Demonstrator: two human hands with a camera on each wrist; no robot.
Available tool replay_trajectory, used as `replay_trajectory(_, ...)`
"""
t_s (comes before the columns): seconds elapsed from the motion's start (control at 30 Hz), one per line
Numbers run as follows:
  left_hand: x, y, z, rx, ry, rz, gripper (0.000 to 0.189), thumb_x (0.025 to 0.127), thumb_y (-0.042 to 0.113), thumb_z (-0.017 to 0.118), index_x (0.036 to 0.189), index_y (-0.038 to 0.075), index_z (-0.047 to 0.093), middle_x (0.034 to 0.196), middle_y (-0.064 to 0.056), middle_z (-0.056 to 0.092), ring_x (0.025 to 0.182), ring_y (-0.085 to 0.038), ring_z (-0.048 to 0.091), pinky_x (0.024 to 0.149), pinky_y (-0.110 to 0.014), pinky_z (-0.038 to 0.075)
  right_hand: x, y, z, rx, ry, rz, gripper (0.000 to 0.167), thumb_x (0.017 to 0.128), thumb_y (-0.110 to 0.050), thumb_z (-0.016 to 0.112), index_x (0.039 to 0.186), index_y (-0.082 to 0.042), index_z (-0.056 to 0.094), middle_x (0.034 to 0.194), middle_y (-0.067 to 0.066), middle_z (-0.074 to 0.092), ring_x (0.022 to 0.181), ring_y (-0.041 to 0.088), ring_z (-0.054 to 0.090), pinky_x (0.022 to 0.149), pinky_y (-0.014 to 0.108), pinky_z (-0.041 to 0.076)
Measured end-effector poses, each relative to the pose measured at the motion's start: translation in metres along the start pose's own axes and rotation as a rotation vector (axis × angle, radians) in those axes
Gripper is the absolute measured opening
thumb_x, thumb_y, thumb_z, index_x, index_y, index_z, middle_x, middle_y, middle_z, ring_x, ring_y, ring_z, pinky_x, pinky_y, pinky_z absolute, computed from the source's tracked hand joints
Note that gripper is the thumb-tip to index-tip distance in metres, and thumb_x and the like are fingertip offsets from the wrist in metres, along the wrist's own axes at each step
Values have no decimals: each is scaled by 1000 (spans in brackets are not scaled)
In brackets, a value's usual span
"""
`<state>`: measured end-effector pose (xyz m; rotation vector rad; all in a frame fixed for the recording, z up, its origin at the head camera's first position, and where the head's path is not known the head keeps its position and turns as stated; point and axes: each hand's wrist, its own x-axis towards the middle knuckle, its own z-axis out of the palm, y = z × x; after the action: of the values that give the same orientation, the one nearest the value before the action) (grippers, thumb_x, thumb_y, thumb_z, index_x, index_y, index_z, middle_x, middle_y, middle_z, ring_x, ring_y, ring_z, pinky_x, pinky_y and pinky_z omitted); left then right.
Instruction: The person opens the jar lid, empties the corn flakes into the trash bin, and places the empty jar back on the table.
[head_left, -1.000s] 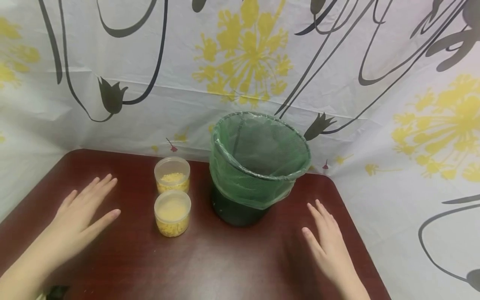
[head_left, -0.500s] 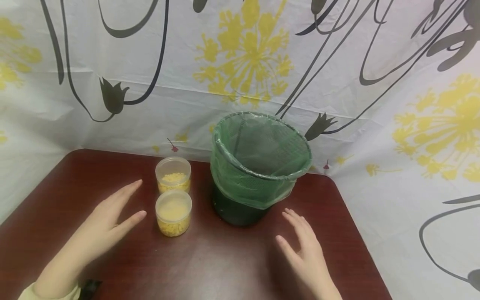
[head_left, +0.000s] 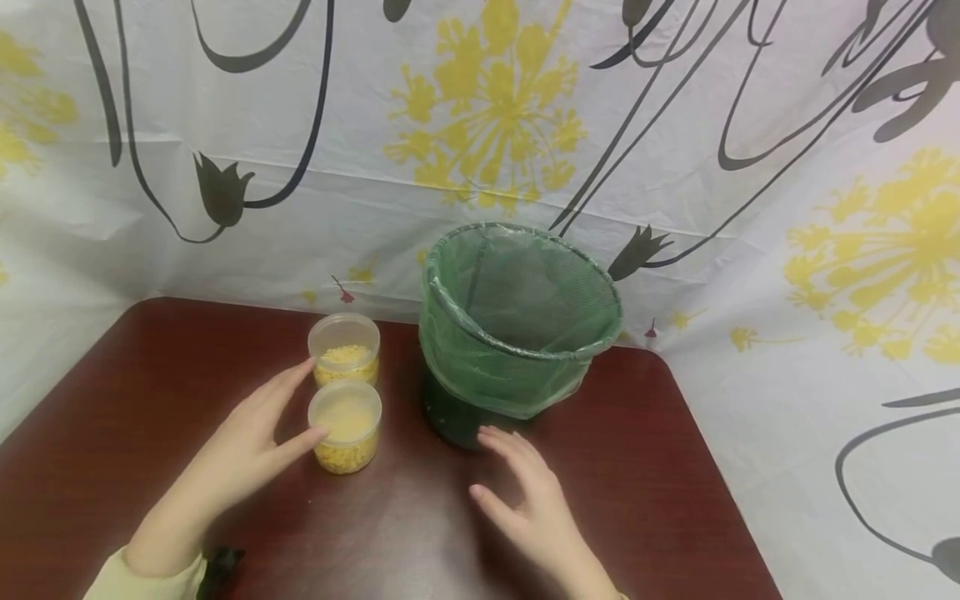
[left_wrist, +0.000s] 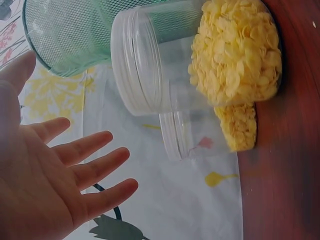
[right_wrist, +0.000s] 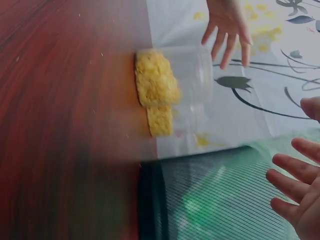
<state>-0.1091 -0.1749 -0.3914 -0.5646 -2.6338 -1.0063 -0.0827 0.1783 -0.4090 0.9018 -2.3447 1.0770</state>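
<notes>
Two clear plastic jars with lids stand one behind the other on the table, each partly filled with yellow flakes. My left hand [head_left: 240,446] hovers beside the front jar [head_left: 345,429], fingers spread, its thumb tip overlapping that jar in the head view. Its fingertips reach toward the back jar [head_left: 344,350]. In the left wrist view the palm [left_wrist: 45,185] faces the jars with a gap between. My right hand [head_left: 532,504] is in the air in front of the mesh bin [head_left: 495,375], fingers loosely extended and holding nothing. The bin has a green plastic liner over its rim.
The dark red table [head_left: 420,542] has rounded back corners. Behind it and to the right hangs a white cloth [head_left: 300,242] printed with yellow flowers and grey stems. A small black object [head_left: 219,571] shows next to the left sleeve.
Both hands have moved inward: the left to the right, up to the jars, and the right to the left, in front of the bin. Jars and bin have stayed in place.
</notes>
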Motion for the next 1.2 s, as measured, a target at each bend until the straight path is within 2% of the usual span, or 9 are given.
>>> replay_trajectory(0.23, 4, 2, 6, -37, -20, -42, 84, 85, 36, 73, 151, 8, 29, 146, -19, 39, 132, -41, 35, 99, -61, 31, 13, 3, 29, 73, -97, 83, 56, 84, -22, 74, 134, -9, 53, 132, 3, 56, 123, 19, 50, 101, 34, 39)
replay_trajectory(0.4, 8, -1, 13, -44, -12, -24, 87, 83, 35, 75, 150, 7, 29, 143, -21, 42, 130, -41, 37, 98, -61, 32, 22, 6, 49, 134, -118, 128, 60, 82, -23, 76, 135, -8, 52, 135, 3, 54, 125, 19, 49, 102, 36, 39)
replay_trajectory(0.67, 11, -5, 21, -49, -11, -15, 88, 82, 36, 76, 151, 8, 28, 141, -21, 43, 129, -41, 38, 98, -61, 32, 29, 18, 77, 141, -193, 211, 62, 83, -26, 76, 136, -9, 50, 138, 5, 51, 130, 18, 43, 105, 36, 36)
replay_trajectory(1.03, 13, -6, 25, -74, -72, -55, 90, 82, 44, 74, 150, 6, 29, 147, -17, 37, 132, -39, 36, 100, -60, 31, 38, 16, 96, 152, -243, 260, 64, 85, -30, 74, 140, -12, 47, 139, 3, 49, 130, 18, 43, 105, 38, 35)
replay_trajectory(1.2, 15, -6, 27, -83, -82, -52, 90, 81, 46, 74, 148, 4, 31, 146, -16, 38, 131, -39, 37, 100, -60, 32, 44, 15, 102, 161, -264, 293, 67, 84, -32, 74, 142, -13, 45, 140, 4, 49, 128, 18, 44, 104, 38, 36)
